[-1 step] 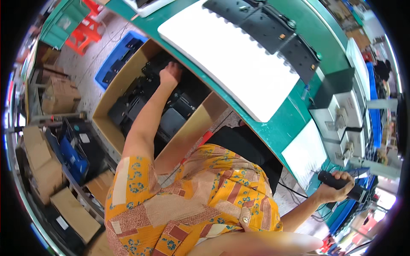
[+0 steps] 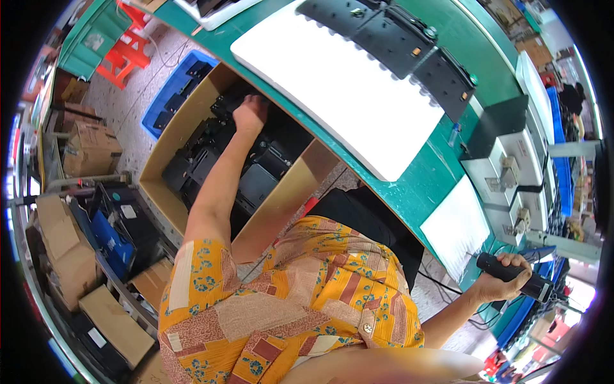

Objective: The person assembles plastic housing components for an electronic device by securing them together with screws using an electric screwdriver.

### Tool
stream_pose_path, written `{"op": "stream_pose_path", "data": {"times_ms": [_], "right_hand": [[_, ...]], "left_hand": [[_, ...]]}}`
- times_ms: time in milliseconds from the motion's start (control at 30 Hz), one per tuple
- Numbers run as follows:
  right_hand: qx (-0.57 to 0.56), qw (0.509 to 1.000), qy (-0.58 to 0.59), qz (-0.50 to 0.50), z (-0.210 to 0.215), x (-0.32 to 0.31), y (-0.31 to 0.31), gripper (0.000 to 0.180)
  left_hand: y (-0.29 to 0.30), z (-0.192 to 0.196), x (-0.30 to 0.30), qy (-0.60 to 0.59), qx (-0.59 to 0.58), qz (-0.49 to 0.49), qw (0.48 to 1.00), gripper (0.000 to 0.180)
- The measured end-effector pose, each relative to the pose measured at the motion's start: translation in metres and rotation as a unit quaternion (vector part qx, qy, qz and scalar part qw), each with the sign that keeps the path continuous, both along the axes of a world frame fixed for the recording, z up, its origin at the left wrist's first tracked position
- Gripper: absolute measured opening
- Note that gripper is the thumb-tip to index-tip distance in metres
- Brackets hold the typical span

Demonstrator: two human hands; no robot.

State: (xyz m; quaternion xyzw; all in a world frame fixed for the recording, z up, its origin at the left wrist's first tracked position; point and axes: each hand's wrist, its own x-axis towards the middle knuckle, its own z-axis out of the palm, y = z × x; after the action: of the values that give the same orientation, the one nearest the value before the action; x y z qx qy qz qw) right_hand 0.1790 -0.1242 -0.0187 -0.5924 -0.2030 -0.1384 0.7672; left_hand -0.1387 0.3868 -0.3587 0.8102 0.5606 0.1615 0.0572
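Observation:
My left hand (image 2: 250, 113) reaches down into a cardboard box (image 2: 155, 161) filled with black plastic parts (image 2: 261, 184). Its fingers are curled at the far end, and whatever they grip is lost against the dark parts. Out at the right, my right hand (image 2: 505, 282) is wrapped around a black cylindrical electric screwdriver (image 2: 496, 266), its thin bit pointing left. A white foam sheet (image 2: 332, 96) lies on the green table (image 2: 409, 196), with several flat black plastic housings (image 2: 396, 41) in a row along its far edge.
Beside the screwdriver lies a white padded sheet (image 2: 455, 221); grey-white machines (image 2: 508, 173) stand behind it. A blue crate (image 2: 152, 115) of black parts is beyond the box. Shelves with cardboard boxes (image 2: 91, 148) line the left. Cables (image 2: 441, 281) hang below the table's right end.
My left hand has shifted slightly to the left inside the box. My right hand keeps its hold on the screwdriver, and the whole view has moved a little.

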Motion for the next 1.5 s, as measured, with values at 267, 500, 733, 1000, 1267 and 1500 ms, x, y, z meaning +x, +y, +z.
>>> {"op": "stream_pose_path", "data": {"times_ms": [267, 500, 733, 1000, 1267, 1500], "right_hand": [[0.052, 0.994, -0.022, 0.092, -0.004, 0.003, -0.015, 0.031], [0.015, 0.994, -0.071, 0.085, -0.004, 0.001, -0.004, 0.040], [0.053, 0.988, -0.073, 0.129, -0.009, 0.001, -0.005, 0.047], [0.068, 0.984, -0.080, 0.141, -0.010, -0.002, -0.011, 0.057], [0.079, 0.977, -0.088, 0.177, -0.009, 0.001, -0.015, 0.054], [0.071, 0.978, -0.089, 0.174, -0.008, 0.000, -0.014, 0.052]], "left_hand": [[-0.109, 0.214, -0.033, -0.670, 0.052, 0.134, 0.729, 0.011], [-0.194, 0.368, 0.074, -0.560, -0.479, -0.081, 0.671, 0.023], [-0.169, 0.343, 0.173, -0.447, -0.596, -0.146, 0.651, 0.025], [-0.167, 0.346, 0.226, -0.447, -0.581, -0.054, 0.678, 0.012], [-0.156, 0.346, 0.236, -0.481, -0.598, 0.037, 0.640, 0.018], [-0.150, 0.340, 0.246, -0.458, -0.589, 0.024, 0.666, 0.018]]}}
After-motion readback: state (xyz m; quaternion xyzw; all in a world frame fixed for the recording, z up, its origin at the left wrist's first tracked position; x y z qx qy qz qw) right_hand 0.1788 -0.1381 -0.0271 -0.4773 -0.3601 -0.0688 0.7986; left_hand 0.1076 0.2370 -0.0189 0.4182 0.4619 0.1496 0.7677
